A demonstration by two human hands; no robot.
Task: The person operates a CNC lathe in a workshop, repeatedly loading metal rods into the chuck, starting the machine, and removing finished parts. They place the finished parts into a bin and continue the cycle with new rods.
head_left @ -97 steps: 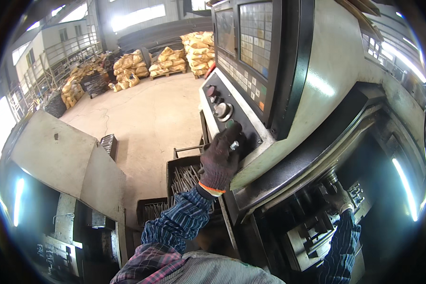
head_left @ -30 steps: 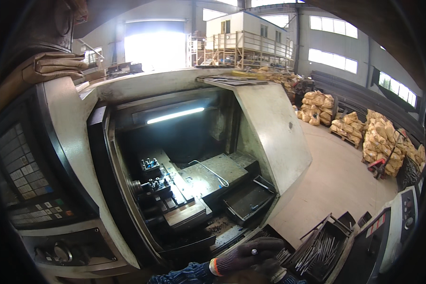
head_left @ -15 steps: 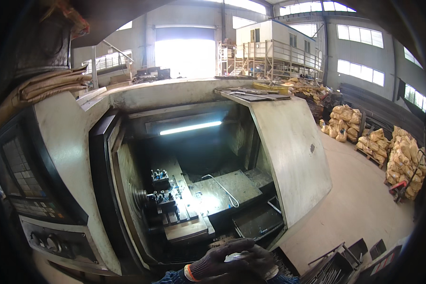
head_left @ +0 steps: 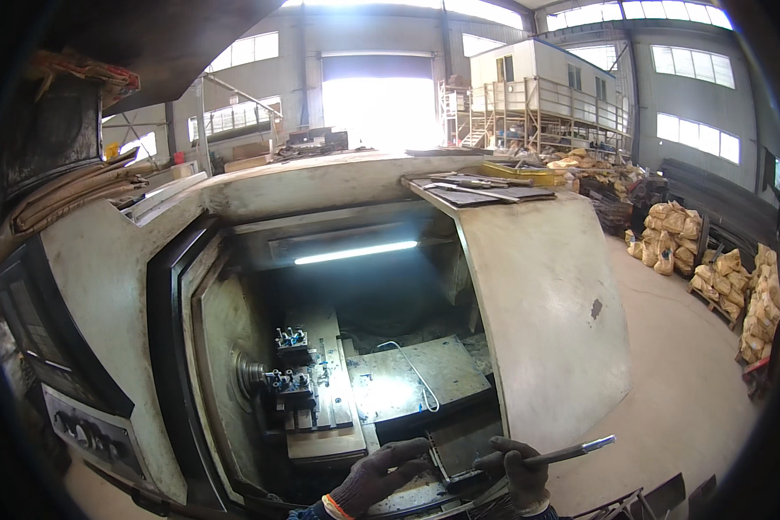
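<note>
Both hands wear dark knitted gloves at the lower edge, in front of the open lathe (head_left: 550, 329). My left hand (head_left: 377, 479) has its fingers apart with nothing in them, over the front of the machine opening. My right hand (head_left: 522, 472) grips a dark rod (head_left: 572, 451) with a shiny bare metal end pointing right. Inside the lathe, the chuck (head_left: 250, 371) is at left beside the tool holders (head_left: 293, 381) on the cross slide. A white hooked rod (head_left: 418, 374) lies on the flat cover to their right.
A lamp (head_left: 355, 252) lights the chamber. The control panel (head_left: 56, 325) stands at left. Flat plates (head_left: 485, 189) lie on the machine top. At lower right is a rack of metal stock (head_left: 641, 503). Filled yellowish sacks (head_left: 667, 234) are stacked on the floor beyond.
The hands, earlier together at the lower edge, have parted. The right hand now holds the rod out to the right. The view has shifted slightly.
</note>
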